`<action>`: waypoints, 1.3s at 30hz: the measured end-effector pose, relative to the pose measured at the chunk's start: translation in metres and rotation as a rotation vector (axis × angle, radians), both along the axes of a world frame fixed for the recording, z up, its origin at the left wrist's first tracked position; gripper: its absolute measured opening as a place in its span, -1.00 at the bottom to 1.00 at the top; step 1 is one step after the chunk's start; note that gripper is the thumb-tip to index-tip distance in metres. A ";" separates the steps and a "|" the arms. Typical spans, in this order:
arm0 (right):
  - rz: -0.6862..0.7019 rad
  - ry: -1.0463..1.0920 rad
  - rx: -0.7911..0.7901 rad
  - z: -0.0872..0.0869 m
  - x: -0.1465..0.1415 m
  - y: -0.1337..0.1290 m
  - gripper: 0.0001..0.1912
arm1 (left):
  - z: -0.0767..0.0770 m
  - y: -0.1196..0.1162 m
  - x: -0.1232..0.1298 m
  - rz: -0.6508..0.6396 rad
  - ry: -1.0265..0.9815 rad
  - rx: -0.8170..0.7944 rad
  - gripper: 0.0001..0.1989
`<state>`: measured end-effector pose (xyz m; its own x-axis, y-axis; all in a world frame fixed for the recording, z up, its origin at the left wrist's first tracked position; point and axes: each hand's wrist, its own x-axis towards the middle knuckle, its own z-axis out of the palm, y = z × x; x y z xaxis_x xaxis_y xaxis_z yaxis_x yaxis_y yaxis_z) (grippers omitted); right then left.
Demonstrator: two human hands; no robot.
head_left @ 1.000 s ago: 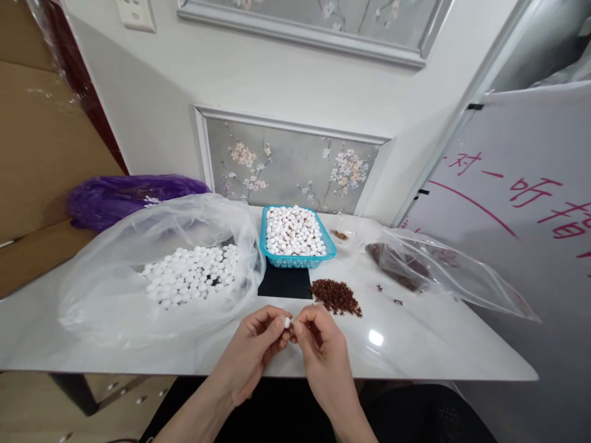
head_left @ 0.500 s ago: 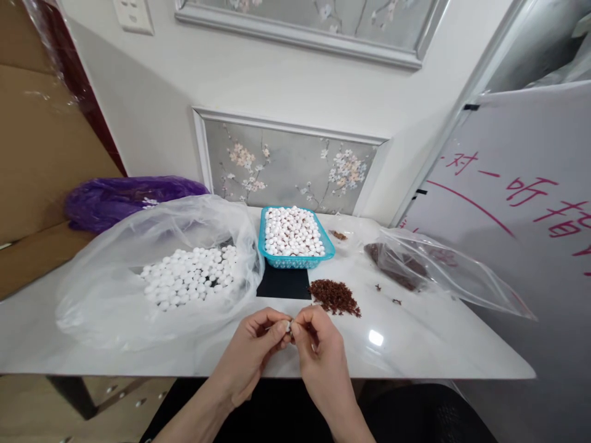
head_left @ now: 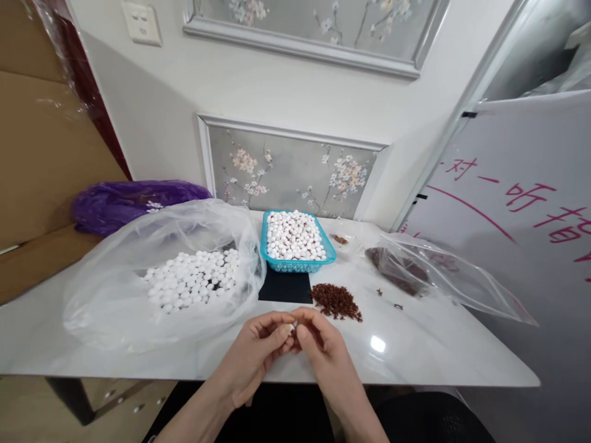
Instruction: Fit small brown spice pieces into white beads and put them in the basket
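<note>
Head: white balls (head_left: 294, 235) in basket (head_left: 299, 264)

Floral panels on the wall, purple at the left, red strokes on the right!
And here's the backdrop: a pale wall (head_left: 286, 92) carrying two silver-framed panels, the lower one (head_left: 290, 166) dressed in pink and white blossom, the upper one (head_left: 300, 24) cut off by the top of the view, with a white socket plate (head_left: 141, 23) up at the left! Over on that side, brown cardboard (head_left: 37, 154) stands tall beside a dark red strip (head_left: 90, 89), a crumpled purple bag (head_left: 133, 206) lying near it! Across to the right, a whiteboard (head_left: 521, 141) leans in with red handwriting (head_left: 529, 195) above a curved red line, black tabs (head_left: 469, 115) at its edge! Down low, a dark table leg (head_left: 71, 397) meets a tan floor (head_left: 124, 424)!
</note>
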<state>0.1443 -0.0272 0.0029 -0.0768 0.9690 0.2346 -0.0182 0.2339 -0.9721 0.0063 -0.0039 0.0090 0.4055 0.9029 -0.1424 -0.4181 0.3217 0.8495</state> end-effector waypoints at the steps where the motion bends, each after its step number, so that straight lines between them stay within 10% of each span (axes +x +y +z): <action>1: 0.039 -0.020 0.006 0.002 0.004 -0.001 -0.78 | 0.000 0.000 0.000 -0.018 -0.017 -0.009 -0.82; 30: -0.013 -0.331 0.168 0.005 0.019 -0.004 -0.73 | 0.001 -0.001 0.001 -0.017 0.071 0.001 -0.67; 39: -0.457 -0.911 0.219 -0.024 0.041 0.032 -0.74 | 0.021 0.018 0.014 0.169 0.034 -0.001 -0.82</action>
